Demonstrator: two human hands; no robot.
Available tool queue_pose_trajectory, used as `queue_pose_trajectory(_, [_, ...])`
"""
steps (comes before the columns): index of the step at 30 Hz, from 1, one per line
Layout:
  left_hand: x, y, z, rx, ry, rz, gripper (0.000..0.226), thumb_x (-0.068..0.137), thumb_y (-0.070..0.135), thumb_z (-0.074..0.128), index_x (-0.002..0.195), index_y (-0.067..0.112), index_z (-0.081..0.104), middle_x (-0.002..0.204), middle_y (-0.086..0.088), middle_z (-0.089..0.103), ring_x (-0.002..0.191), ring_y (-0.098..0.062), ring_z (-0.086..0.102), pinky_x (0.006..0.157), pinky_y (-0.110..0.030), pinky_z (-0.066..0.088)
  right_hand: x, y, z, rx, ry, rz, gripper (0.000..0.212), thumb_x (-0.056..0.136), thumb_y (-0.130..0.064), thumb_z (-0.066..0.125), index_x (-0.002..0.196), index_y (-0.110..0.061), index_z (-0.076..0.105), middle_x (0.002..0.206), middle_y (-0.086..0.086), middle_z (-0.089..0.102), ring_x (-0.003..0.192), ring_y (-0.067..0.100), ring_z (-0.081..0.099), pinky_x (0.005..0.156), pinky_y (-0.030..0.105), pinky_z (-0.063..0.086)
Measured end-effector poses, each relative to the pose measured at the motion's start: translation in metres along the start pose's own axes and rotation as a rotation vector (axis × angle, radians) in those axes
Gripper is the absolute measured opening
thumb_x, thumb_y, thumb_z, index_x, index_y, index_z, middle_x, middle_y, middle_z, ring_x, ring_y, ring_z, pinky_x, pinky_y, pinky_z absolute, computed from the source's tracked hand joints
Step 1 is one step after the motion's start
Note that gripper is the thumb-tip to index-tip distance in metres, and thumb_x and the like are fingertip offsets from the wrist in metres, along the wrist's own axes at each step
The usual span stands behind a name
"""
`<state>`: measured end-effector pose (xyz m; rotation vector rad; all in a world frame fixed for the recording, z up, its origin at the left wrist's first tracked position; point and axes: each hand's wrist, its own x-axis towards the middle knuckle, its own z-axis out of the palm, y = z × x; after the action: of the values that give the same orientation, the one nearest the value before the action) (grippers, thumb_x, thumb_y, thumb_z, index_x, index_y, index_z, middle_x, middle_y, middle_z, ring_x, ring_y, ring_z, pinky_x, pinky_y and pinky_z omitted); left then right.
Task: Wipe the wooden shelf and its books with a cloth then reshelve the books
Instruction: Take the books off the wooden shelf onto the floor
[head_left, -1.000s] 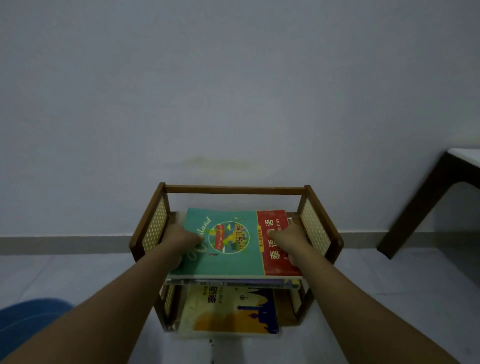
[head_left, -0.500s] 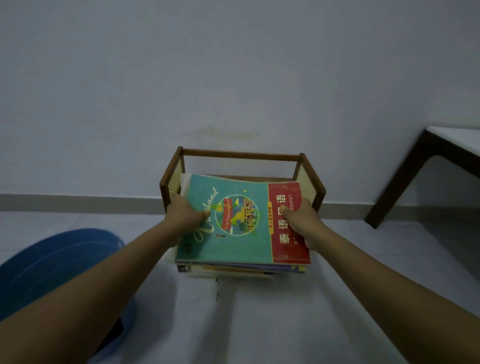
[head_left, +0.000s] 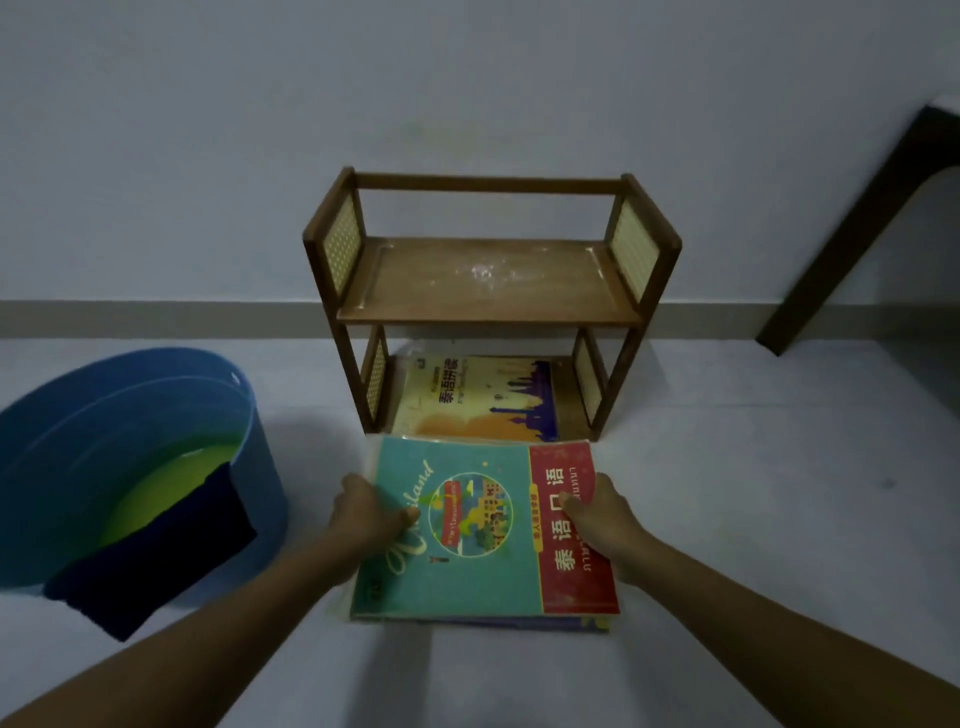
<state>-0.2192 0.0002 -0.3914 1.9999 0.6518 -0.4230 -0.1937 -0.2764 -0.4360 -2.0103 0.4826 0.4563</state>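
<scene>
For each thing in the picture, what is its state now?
Wooden shelf: top board bare, dusty.
Teal and red book: top of a stack, gripped at both sides.
Left hand: grips the stack.
Right hand: grips the stack.
Yellow book: flat on bottom board.
Blue tub: holds greenish liquid.
Dark cloth: draped over the tub's rim.
</scene>
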Motion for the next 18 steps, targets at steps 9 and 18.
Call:
queue_pose_trajectory(9, [0.056,-0.050,0.033,0.032,-0.020,-0.079,0.055,0.081,0.013,0.073,0.117,0.009,0.032,0.113,-0.019,0.055,0.092,-0.033,0.064,0.074,-0.044,0.059,0.039,0.030,0.040,-0.189,-0.018,0.095,0.031,0.085,-0.034,0.062,0.109,-0.019,0.047,0.099,0.006,0.066,0.082,0.023,0.069,0.074,0.039,0.059])
queue_pose_trajectory(18, [0.117,0.003,0.006,0.870,-0.319,0.216,0.026,0.091,0.047,0.051,0.097,0.022,0.054,0.098,0.004,0.056,0.089,-0.008,0.056,0.085,-0.025,0.048,0.041,-0.017,-0.002,-0.563,-0.344,-0.120,0.008,0.098,-0.029,0.048,0.095,-0.022,0.049,0.096,-0.006,0.064,0.081,0.003,0.061,0.065,0.015,0.048])
